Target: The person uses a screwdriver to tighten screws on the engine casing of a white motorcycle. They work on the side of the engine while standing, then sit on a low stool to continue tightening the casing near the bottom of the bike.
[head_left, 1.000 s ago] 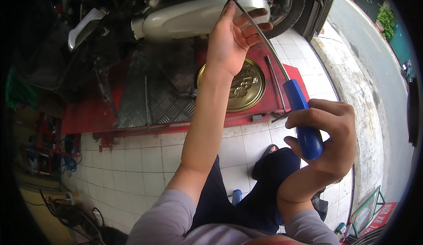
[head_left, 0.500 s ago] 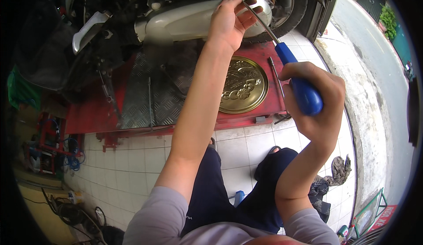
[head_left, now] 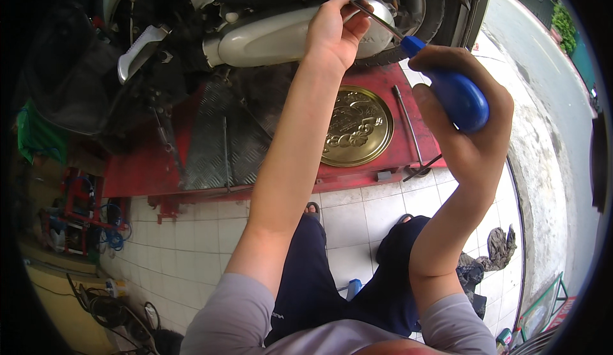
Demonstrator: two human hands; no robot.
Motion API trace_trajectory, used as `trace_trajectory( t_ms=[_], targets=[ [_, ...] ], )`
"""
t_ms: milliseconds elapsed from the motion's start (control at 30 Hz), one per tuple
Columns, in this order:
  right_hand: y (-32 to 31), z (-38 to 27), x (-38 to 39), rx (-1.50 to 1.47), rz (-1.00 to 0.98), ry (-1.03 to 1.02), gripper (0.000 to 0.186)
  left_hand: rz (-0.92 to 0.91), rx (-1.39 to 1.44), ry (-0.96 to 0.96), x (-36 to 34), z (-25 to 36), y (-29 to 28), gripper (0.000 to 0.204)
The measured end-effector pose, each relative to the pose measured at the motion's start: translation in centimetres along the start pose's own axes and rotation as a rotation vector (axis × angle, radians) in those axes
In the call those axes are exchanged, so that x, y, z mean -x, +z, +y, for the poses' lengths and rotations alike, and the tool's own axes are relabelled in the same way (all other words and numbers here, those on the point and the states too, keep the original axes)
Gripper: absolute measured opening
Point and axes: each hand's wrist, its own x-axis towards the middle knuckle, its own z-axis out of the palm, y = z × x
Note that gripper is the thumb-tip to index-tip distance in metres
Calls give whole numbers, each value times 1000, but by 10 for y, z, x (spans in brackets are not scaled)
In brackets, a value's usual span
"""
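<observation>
My right hand (head_left: 465,119) is closed round the blue handle of a long screwdriver (head_left: 460,96), whose metal shaft runs up and left to the top of the silver scooter cover (head_left: 268,36). At that end my left hand (head_left: 335,32) has thumb and fingertips on the shaft, its other fingers loosely curled; the exact tip is hidden. Behind my left forearm, a round brass-coloured embossed lid (head_left: 357,128) lies on the red work platform (head_left: 140,176), with a T-handle tool (head_left: 407,122) to its right.
The scooter's rear tyre (head_left: 431,10) is at top right. Beyond the tiled floor (head_left: 345,227) a kerb and street (head_left: 536,67) run down the right side. At left stand a red rack (head_left: 83,208), blue hose (head_left: 115,234) and cables. A crumpled cloth (head_left: 498,246) lies by my right leg.
My right hand and the screwdriver handle have moved upward, so the shaft lies less steep. My left hand has shifted slightly right, its fingers more curled at the shaft's end.
</observation>
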Motion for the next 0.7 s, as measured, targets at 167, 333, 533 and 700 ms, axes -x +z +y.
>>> trace_trajectory(
  t_ms=[167, 333, 533, 700],
  targets=[
    [-10, 9, -4, -46, 33, 33, 26, -8, -7, 10, -2, -2, 1, 7],
    [-1, 13, -6, -63, 27, -6, 25, 10, -41, 29, -6, -1, -2, 9],
    [17, 10, -6, -116, 113, -38, 17, -354, 127, -183, 24, 0, -18, 22],
    [22, 7, -1, -55, 29, -38, 25, -531, 245, -162, 73, -17, -19, 23]
  ],
)
